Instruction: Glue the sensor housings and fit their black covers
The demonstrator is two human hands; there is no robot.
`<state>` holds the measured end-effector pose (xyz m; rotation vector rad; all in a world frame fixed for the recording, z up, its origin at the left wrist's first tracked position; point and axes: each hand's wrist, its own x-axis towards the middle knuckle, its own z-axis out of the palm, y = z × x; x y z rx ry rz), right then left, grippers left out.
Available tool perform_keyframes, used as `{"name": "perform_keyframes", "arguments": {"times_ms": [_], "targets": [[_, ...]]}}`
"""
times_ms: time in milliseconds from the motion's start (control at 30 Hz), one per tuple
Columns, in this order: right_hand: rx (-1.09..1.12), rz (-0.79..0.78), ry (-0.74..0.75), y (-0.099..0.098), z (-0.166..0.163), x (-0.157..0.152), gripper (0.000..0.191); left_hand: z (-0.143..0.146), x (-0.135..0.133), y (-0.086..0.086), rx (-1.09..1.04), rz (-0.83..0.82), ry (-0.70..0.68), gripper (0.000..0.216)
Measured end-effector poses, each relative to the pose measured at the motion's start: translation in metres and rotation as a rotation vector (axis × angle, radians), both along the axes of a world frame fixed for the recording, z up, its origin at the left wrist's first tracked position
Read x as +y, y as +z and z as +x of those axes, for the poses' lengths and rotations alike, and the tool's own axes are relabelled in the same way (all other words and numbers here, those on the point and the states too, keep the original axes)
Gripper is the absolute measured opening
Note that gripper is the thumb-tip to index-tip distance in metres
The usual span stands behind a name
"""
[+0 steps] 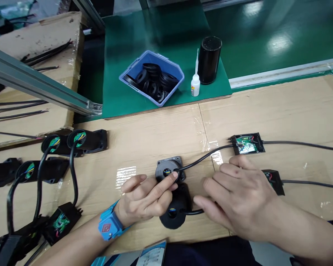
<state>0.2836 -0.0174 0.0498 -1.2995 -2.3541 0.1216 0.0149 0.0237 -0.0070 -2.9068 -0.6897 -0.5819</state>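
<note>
My left hand (148, 195), with a blue strap (110, 224) on its wrist, is closed at the near side of a round black cap (166, 168) on a square flange. One extended fingertip presses where a black cable (208, 157) enters the cap; coloured wires show in its opening. That cable runs to an open black box (248, 143) with a green circuit board. Below, a second black housing (174, 218) lies partly under my left hand. My right hand (235, 192) hovers over its cable, thumb and loosely curled fingers apart. Part of another open box (274, 181) shows behind it.
A blue bin (176, 70) of black rings, a white dropper bottle (195, 85) and a black cylinder (209, 61) stand on the green board. Black tubular housings (91, 142) with cables lie left. A metal frame bar (44, 81) crosses the upper left.
</note>
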Motion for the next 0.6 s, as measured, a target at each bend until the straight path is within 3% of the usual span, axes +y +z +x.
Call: {"name": "perform_keyframes", "arguments": {"times_ms": [100, 167, 433, 600], "targets": [[-0.022, 0.04, 0.0, 0.0, 0.003, 0.003, 0.04, 0.012, 0.005, 0.006, -0.073, 0.18, -0.084, 0.027], [-0.014, 0.063, 0.008, 0.0, 0.005, 0.005, 0.037, 0.016, 0.007, 0.01, -0.069, 0.209, -0.084, 0.027], [0.063, 0.136, -0.071, -0.004, 0.012, 0.01, 0.036, 0.023, 0.001, 0.032, 0.02, 0.292, -0.108, 0.019], [0.154, 0.135, -0.103, -0.01, 0.012, 0.014, 0.03, 0.024, -0.01, 0.05, 0.191, 0.231, -0.082, 0.024]]}}
